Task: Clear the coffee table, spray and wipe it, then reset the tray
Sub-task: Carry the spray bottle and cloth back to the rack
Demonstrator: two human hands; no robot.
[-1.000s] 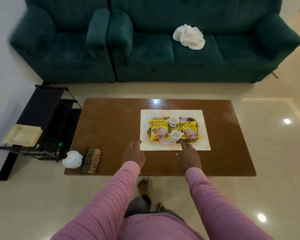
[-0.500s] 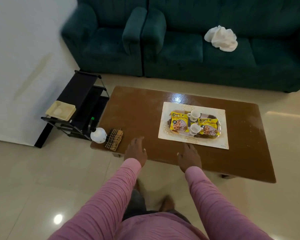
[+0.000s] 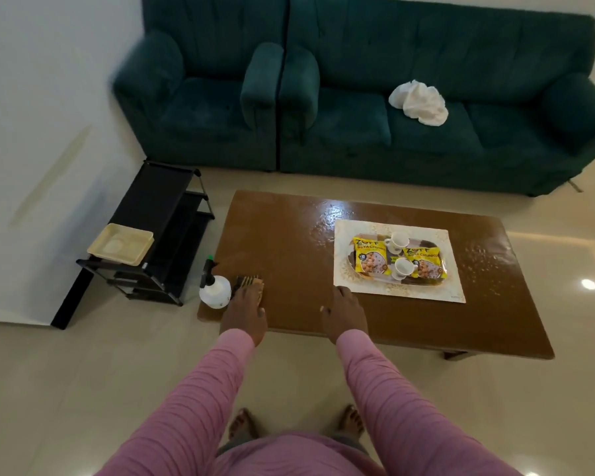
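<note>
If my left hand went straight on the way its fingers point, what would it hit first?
The left hand would meet the folded checked cloth first; its fingers overlap it in this view, though contact is unclear. The spray bottle sits just left of that line.

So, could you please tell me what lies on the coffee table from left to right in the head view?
Spray bottle, checked cloth, first yellow soya packet, second yellow soya packet.
</note>
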